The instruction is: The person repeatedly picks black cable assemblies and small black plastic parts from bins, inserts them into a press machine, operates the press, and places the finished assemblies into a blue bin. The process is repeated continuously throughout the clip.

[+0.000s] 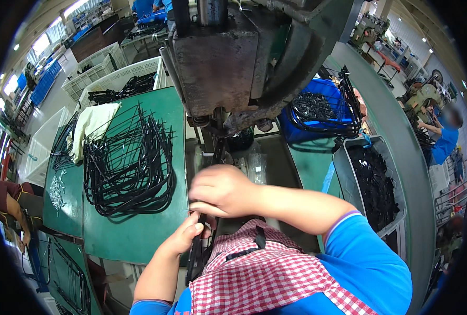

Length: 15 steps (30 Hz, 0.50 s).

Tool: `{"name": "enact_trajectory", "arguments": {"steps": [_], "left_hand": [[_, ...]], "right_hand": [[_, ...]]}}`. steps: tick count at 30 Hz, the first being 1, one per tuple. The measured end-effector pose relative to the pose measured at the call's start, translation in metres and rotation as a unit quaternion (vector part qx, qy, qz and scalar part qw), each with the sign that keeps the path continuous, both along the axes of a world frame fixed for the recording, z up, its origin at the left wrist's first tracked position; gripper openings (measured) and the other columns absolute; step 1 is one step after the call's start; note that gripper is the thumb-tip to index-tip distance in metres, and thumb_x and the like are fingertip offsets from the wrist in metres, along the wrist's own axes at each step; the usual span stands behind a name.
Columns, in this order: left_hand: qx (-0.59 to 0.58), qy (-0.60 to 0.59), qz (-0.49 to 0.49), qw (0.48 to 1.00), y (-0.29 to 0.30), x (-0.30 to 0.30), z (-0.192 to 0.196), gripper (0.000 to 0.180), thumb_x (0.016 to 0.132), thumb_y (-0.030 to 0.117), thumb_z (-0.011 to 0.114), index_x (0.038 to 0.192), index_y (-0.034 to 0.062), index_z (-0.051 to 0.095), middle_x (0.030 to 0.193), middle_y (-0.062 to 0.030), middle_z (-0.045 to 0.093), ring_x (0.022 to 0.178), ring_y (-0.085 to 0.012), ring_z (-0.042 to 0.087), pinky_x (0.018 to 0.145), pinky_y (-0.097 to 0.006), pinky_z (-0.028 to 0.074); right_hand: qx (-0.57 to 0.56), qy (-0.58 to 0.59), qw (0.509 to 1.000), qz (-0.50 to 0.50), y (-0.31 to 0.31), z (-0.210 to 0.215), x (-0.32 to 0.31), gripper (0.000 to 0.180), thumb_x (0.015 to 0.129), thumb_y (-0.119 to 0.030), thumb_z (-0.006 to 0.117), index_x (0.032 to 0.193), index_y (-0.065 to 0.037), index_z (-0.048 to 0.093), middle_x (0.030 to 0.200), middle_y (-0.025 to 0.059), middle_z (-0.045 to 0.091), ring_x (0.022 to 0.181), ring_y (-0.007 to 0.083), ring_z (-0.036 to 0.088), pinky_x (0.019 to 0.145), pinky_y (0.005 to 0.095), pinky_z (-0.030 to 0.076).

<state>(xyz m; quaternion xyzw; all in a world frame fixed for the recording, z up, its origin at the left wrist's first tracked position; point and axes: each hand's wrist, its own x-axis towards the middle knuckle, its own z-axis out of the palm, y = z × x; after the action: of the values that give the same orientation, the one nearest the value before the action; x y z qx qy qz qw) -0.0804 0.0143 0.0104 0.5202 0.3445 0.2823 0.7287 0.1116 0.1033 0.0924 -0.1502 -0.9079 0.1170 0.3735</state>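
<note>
Pinching a long black piece (194,257) between thumb and fingers of the left grip (183,234), and holding the right grip (222,191) bent over the upper part, working close in front of a red-and-white checked apron (259,268) and just on the near side of a heavy press (220,71). Running the black piece from the left grip down along the apron's left edge; hiding the far end behind the right grip. Blurring at the right fingers, leaving no way of telling from this view between spread, pressed together or pinching. Filling the green surface (123,239) at left with a tangle of black wire frames (131,189), a pale cloth (94,126) and a scatter of small silvery pieces (57,191); crowding the right side with a blue bin (296,137) and a grey crate (349,178) of black parts. For doing this step well, in judgement: bracing the black piece firmly with the left grip, guiding lightly with the right, avoiding any twist between the two, holding every fingertip clear of the press, checking alignment by eye before letting go, and watching for any snag against the apron.
</note>
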Motion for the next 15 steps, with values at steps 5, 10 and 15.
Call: {"name": "enact_trajectory", "arguments": {"steps": [5,10,15], "left_hand": [[-0.081,-0.042,0.015,0.996,0.004,-0.003,0.01,0.084,0.075,0.06,0.053,0.13,-0.0013,0.037,0.096,-0.004,0.054,0.074,-0.0111,0.047,0.068,-0.024,0.039],[-0.102,-0.02,0.028,0.994,0.01,-0.004,-0.026,0.07,0.074,0.062,0.053,0.107,-0.0003,0.053,0.079,-0.0025,0.053,0.071,-0.0109,0.047,0.066,-0.024,0.039],[-0.086,0.021,0.02,0.996,0.004,0.009,0.009,0.086,0.082,0.062,0.045,0.132,-0.0073,0.034,0.08,-0.0046,0.052,0.066,-0.0102,0.045,0.061,-0.024,0.039]], "right_hand": [[-0.138,-0.31,0.941,-0.01,0.04,-0.009,-0.028,0.049,0.083,-0.052,0.053,0.068,-0.006,0.064,0.063,0.0129,0.06,0.061,0.033,0.06,0.055,0.0434,0.047],[-0.19,-0.409,0.892,-0.045,0.037,-0.024,-0.044,0.056,0.082,-0.056,0.051,0.065,-0.005,0.067,0.062,0.0154,0.062,0.06,0.0342,0.061,0.056,0.0445,0.048],[-0.195,-0.416,0.888,-0.028,0.039,-0.013,-0.036,0.055,0.081,-0.056,0.051,0.068,-0.005,0.068,0.061,0.0151,0.061,0.06,0.0341,0.061,0.057,0.0438,0.047]]}}
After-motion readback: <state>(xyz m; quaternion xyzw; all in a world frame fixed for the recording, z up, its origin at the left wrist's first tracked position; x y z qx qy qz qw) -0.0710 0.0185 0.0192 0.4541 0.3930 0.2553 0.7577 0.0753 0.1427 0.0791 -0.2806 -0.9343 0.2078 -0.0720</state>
